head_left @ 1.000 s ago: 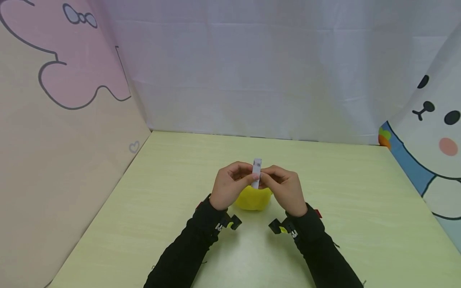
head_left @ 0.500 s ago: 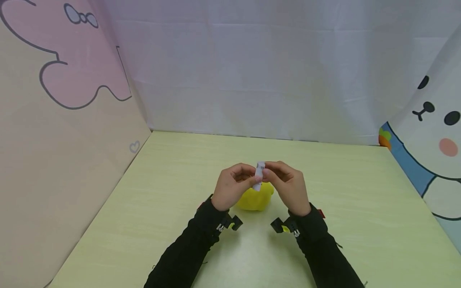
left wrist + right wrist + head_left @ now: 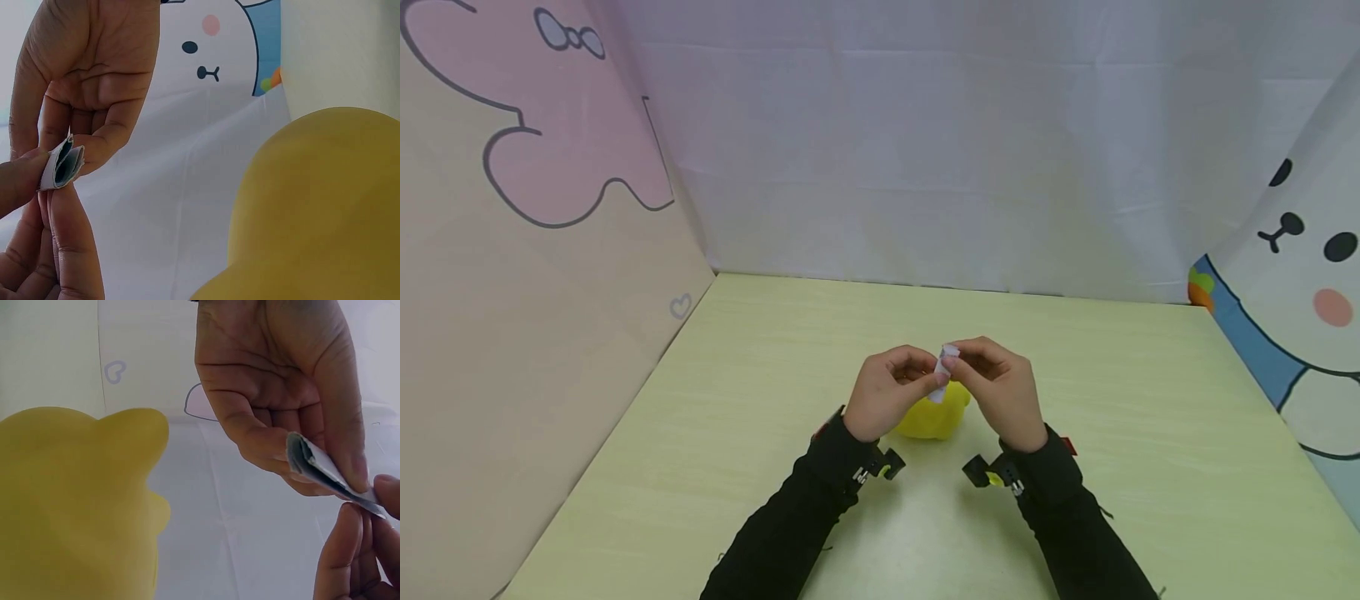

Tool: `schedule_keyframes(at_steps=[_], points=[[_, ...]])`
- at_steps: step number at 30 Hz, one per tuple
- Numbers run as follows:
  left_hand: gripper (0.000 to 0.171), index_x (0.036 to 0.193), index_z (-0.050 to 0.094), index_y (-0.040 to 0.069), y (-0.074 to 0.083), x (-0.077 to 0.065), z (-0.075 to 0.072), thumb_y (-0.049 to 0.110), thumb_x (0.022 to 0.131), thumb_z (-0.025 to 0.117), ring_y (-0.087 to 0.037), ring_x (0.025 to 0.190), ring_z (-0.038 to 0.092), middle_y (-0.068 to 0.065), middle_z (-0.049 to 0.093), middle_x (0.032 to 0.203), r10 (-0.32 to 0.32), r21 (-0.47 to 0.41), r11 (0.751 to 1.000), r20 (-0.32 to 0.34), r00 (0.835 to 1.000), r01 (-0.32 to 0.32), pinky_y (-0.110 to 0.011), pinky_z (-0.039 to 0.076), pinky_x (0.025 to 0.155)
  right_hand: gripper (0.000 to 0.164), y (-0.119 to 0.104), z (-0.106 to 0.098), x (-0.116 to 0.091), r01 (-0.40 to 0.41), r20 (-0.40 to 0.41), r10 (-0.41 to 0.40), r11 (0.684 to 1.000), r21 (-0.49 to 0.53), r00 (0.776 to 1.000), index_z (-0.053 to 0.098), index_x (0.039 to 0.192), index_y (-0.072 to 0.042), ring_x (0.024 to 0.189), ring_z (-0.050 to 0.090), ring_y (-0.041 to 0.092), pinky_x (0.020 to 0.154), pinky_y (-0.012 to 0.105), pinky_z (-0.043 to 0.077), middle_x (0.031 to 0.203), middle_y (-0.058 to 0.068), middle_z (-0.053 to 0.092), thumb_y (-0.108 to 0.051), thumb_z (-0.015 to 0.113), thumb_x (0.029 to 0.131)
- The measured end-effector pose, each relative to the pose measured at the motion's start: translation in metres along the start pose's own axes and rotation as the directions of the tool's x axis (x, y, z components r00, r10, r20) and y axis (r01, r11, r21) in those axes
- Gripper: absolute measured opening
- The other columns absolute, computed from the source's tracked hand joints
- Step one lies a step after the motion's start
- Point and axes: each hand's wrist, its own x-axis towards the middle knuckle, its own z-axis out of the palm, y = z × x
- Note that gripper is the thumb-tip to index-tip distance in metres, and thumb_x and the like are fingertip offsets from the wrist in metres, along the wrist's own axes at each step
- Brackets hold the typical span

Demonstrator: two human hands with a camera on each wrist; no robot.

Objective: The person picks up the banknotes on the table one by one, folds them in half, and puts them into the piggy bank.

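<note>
A small folded strip of white paper [image 3: 937, 390] is held between both hands above the table. My left hand [image 3: 883, 393] pinches its lower part between thumb and fingertips. Higher up, my right hand [image 3: 1002, 393] pinches the strip's upper end, thumb towards me. From the left wrist view, the folded paper [image 3: 61, 167] shows several layers with a bluish inner side. The right wrist view also shows the layered fold of the paper [image 3: 306, 456]. Behind and below the hands, a smooth rounded yellow object [image 3: 927, 422] stands on the table, partly hidden; its kind is unclear.
The pale yellow-green table [image 3: 760, 375] meets a white cloth backdrop [image 3: 925, 167] at the back. Printed panels stand on the left [image 3: 550, 333] and right [image 3: 1292, 308]. Black camera mounts [image 3: 894, 463] sit on both wrists above the table.
The paper strip has tilted, its top leaning right and dropping slightly. My right hand's grip has moved up towards the strip's top end. The left hand has shifted slightly right; the yellow object stays put.
</note>
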Motion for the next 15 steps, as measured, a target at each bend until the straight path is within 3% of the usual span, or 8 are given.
schedule_keyframes(at_steps=[15], points=[[0.017, 0.102, 0.07, -0.002, -0.0034, 0.0012, 0.0019, 0.008, 0.089, 0.071, -0.009, 0.077, 0.067, -0.02, 0.071, 0.099, 0.002, 0.021, 1.0, 0.002, 1.0, -0.002, -0.024, 0.056, 0.07, 0.013, -0.0032, -0.0016, 0.0005, -0.007, -0.012, 0.007, 1.0, 0.022, 1.0, 0.071, 0.1, 0.005, 0.073, 0.066, 0.009, 0.072, 0.023, 0.058, 0.085, -0.014, 0.069, -0.004, 0.068, 0.09]])
